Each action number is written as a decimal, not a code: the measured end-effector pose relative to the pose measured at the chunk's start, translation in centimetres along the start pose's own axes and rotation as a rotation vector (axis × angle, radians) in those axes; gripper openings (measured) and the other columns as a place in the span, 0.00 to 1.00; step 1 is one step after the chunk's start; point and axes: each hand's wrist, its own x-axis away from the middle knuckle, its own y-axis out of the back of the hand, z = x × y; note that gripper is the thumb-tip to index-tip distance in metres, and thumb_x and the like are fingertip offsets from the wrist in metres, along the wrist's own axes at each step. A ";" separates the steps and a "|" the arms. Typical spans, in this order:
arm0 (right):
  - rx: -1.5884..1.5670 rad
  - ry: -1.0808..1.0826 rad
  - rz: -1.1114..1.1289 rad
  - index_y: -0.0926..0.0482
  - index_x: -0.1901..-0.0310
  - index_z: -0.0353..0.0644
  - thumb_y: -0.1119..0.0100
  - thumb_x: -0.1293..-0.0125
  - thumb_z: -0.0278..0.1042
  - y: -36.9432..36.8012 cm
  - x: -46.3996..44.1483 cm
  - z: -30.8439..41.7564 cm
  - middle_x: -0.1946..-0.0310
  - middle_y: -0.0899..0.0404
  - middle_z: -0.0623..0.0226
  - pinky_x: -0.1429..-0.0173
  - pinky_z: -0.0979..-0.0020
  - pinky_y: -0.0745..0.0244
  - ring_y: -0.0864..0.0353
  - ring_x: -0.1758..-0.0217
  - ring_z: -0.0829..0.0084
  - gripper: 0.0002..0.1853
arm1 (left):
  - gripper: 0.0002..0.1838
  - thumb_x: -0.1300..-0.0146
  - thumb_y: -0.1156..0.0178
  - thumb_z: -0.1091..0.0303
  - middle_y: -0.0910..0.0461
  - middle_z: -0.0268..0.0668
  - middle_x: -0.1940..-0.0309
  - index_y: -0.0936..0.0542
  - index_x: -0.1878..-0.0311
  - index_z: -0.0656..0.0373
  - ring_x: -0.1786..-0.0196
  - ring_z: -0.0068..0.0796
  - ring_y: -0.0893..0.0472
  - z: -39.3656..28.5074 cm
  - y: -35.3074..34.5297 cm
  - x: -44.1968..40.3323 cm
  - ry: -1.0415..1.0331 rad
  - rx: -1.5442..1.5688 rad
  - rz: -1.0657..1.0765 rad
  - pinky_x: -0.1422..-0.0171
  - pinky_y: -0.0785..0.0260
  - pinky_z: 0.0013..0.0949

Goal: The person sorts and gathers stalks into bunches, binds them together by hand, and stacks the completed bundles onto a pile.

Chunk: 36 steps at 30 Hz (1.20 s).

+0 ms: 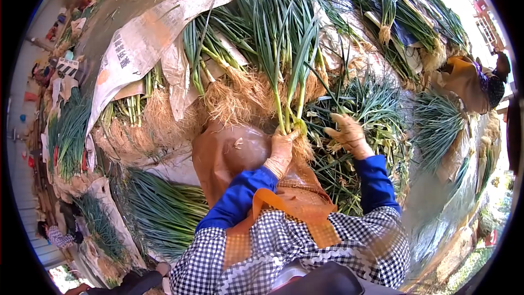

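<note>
While the left hand grips green onion stalks near their roots, the right hand is open, holding nothing

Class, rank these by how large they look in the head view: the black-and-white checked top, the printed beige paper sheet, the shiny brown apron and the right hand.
Largest to smallest:
1. Checked top
2. Paper sheet and brown apron: too alike to rank
3. Right hand

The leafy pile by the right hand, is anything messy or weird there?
Messy, yes: loose leaves near the right hand lie tangled, with yellowish bits mixed in, unlike the neat green bundle at lower left.
</note>
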 end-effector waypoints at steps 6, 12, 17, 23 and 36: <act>-1.992 -0.309 0.287 0.30 0.52 0.35 0.60 0.33 0.36 -10.4 -4.4 3.5 0.50 0.31 0.60 0.50 0.66 0.30 0.28 0.48 0.66 0.16 | 0.17 0.50 0.39 0.82 0.25 0.27 0.65 0.26 0.55 0.59 0.62 0.19 0.26 0.4 1.1 0.0 -0.097 -0.097 0.052 0.57 0.31 0.22; -0.517 0.117 -0.004 0.24 0.60 0.38 0.50 0.37 0.29 -4.3 -0.8 5.2 0.69 0.24 0.69 0.61 0.74 0.27 0.23 0.66 0.73 0.07 | 0.21 0.54 0.39 0.87 0.28 0.27 0.69 0.29 0.56 0.59 0.65 0.19 0.27 0.0 -0.2 1.8 0.004 -0.069 0.179 0.59 0.29 0.21; -1.241 -0.044 0.589 0.28 0.53 0.30 0.47 0.39 0.28 -3.9 1.9 5.5 0.62 0.23 0.62 0.65 0.81 0.27 0.23 0.68 0.76 0.14 | 0.15 0.51 0.38 0.85 0.25 0.30 0.71 0.28 0.61 0.59 0.70 0.20 0.26 0.5 0.0 0.7 0.013 -0.061 0.084 0.63 0.28 0.23; -0.397 0.494 0.299 0.25 0.54 0.37 0.51 0.36 0.35 -1.4 1.9 3.2 0.66 0.22 0.66 0.70 0.77 0.26 0.24 0.72 0.75 0.13 | 0.17 0.48 0.43 0.85 0.24 0.36 0.67 0.28 0.55 0.61 0.64 0.30 0.22 -1.0 0.6 -0.1 0.023 -0.037 0.082 0.57 0.26 0.29; -0.295 0.298 0.104 0.28 0.71 0.46 0.57 0.37 0.43 -11.6 -3.0 2.8 0.78 0.33 0.71 0.73 0.69 0.32 0.30 0.78 0.67 0.12 | 0.17 0.52 0.41 0.86 0.24 0.33 0.67 0.29 0.58 0.60 0.65 0.23 0.25 0.6 2.0 0.0 -0.094 -0.342 0.006 0.61 0.29 0.24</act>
